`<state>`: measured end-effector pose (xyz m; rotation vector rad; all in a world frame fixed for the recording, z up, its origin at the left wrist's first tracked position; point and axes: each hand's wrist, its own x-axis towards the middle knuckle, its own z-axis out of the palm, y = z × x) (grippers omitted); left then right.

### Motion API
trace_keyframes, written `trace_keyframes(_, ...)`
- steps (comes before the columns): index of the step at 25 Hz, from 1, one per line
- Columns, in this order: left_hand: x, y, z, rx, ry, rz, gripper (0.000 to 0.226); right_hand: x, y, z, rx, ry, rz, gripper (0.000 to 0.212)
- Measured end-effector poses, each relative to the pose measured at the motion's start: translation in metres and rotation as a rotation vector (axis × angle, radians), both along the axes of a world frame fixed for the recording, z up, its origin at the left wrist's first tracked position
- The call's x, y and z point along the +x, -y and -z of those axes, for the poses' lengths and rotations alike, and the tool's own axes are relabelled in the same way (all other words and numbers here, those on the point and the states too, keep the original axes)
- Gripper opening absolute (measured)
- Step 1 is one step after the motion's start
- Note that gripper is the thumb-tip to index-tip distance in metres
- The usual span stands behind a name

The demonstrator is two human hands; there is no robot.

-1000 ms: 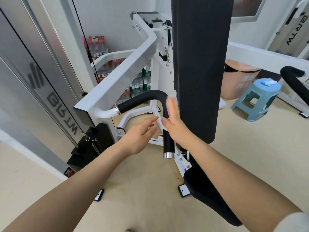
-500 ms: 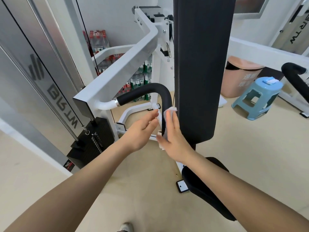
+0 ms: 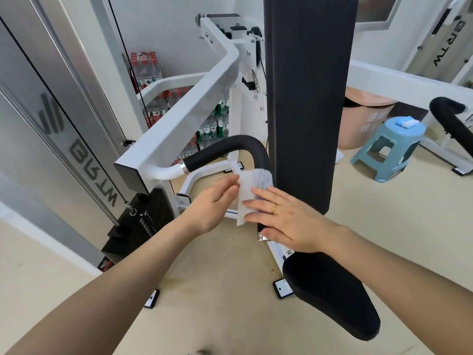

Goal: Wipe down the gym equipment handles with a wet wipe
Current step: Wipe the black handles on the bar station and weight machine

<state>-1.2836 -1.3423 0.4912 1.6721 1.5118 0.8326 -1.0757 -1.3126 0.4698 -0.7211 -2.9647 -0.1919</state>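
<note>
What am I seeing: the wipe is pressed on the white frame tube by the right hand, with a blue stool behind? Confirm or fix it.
One thing is wrong. The head view shows the right hand pressing the wipe on the black foam handle, not on the white frame tube. The blue stool does stand behind.

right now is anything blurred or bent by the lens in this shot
Head view: the white wet wipe smears at its top edge from motion; the left hand is slightly soft, the right hand sharper. The wide lens bows the grey machine panel and stretches both forearms. Lighting is soft and even, without harsh glare.
</note>
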Motion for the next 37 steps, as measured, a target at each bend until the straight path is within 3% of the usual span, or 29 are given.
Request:
trace_keyframes(3, -0.009, -0.007, -0.007, 0.069, -0.026, 0.014, 0.038, -0.021, -0.03, -0.024, -0.114, -0.132, 0.28, 0.053)
trace_keyframes(7, -0.031, -0.021, -0.019, 0.329, -0.138, -0.053, 0.033, -0.067, -0.062, -0.042, -0.229, -0.211, 0.527, 0.065)
trace_keyframes(10, -0.056, -0.029, -0.024, 0.409, -0.152, -0.09, 0.033, -0.093, -0.079, -0.051, -0.075, -0.108, 0.512, 0.069)
trace_keyframes(17, -0.104, -0.039, -0.026, 0.512, -0.156, 0.001, 0.038, -0.182, -0.039, -0.043, 0.085, 0.239, 0.188, 0.058)
trace_keyframes(23, -0.093, -0.042, -0.016, 0.477, -0.122, 0.104, 0.039, -0.103, -0.044, -0.047, 0.01, 0.029, 0.465, 0.08)
trace_keyframes(26, -0.077, -0.041, -0.013, 0.422, -0.103, 0.157, 0.035, -0.078, -0.033, -0.046, -0.167, -0.11, 0.595, 0.08)
trace_keyframes(29, -0.063, -0.038, -0.011, 0.343, -0.091, 0.23, 0.037, -0.079, -0.03, -0.049, -0.44, -0.506, 0.802, 0.061)
trace_keyframes(32, -0.052, -0.039, -0.011, 0.252, -0.096, 0.298, 0.039, -0.073, -0.05, -0.058, -0.767, -0.773, 0.933, 0.047)
trace_keyframes(35, -0.042, -0.032, -0.006, 0.17, -0.117, 0.382, 0.043, -0.065, -0.045, -0.055, -1.037, -0.901, 0.919, 0.037)
trace_keyframes(37, -0.033, -0.028, -0.001, 0.175, -0.108, 0.379, 0.045, -0.054, -0.023, -0.042, -1.137, -0.871, 0.881, 0.026)
